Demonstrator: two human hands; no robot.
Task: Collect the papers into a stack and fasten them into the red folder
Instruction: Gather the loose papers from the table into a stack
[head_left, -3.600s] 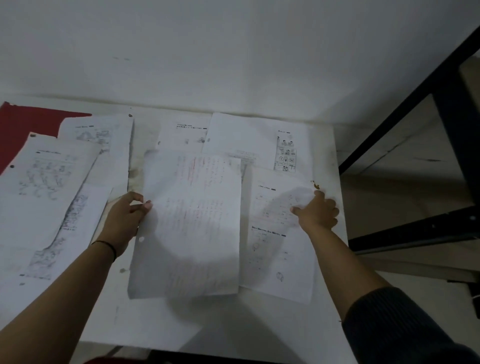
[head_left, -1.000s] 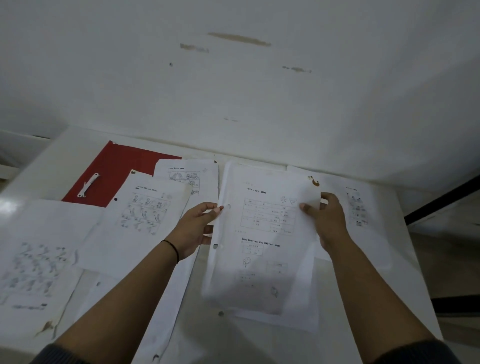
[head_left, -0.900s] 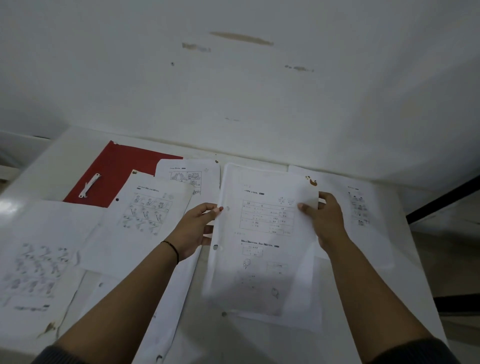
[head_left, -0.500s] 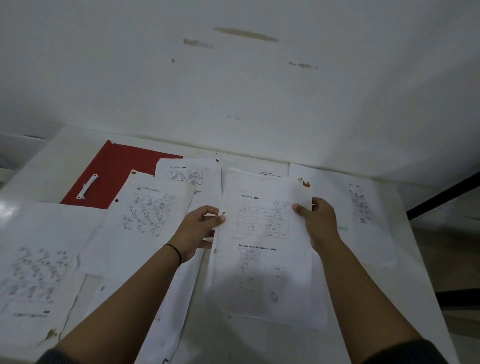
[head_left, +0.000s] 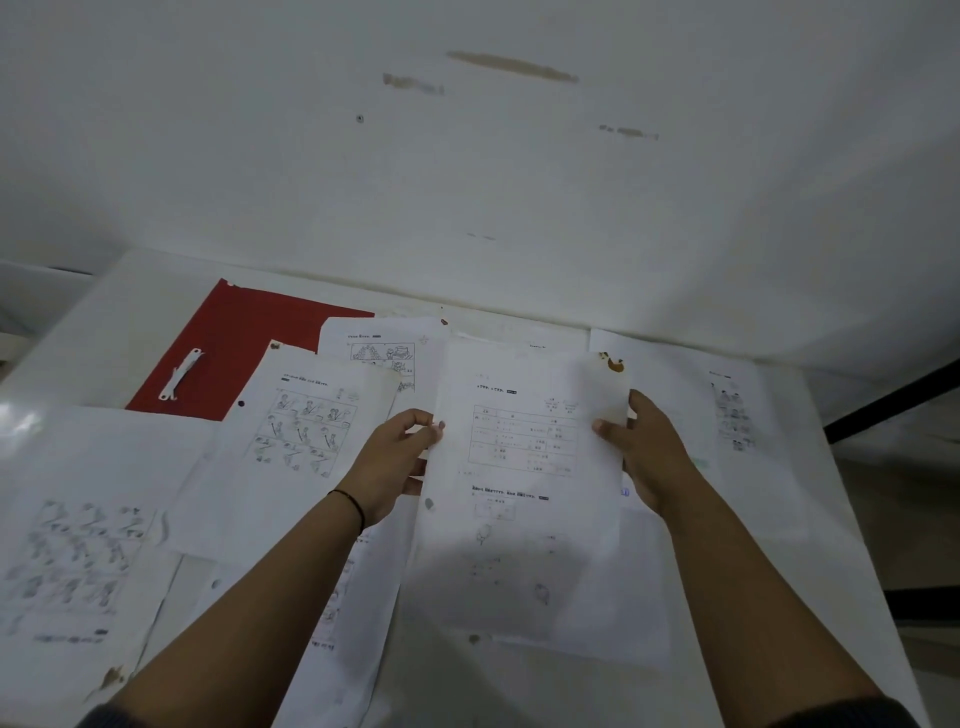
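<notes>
I hold a small stack of white printed papers (head_left: 524, 499) above the table, its top sheet showing a ruled grid. My left hand (head_left: 395, 462) pinches the stack's left edge and my right hand (head_left: 649, 452) grips its right edge. The red folder (head_left: 244, 343) lies open at the back left, with a white plastic fastener strip (head_left: 181, 374) on it. Loose sheets are spread around: one with cartoon panels (head_left: 306, 441) overlapping the folder, one behind it (head_left: 379, 353), one at the far left (head_left: 78, 551), one at the right (head_left: 727, 415).
The white table (head_left: 104, 332) stands against a white wall with scuff marks (head_left: 511, 65). Its right edge drops off beside a dark metal frame (head_left: 893, 395). Another sheet (head_left: 343, 613) lies under my left forearm near the front edge.
The held stack has drawn slightly toward me and lower since a second ago, uncovering a sheet behind it. Before that, my right hand added the sheet with the grid on top of the stack.
</notes>
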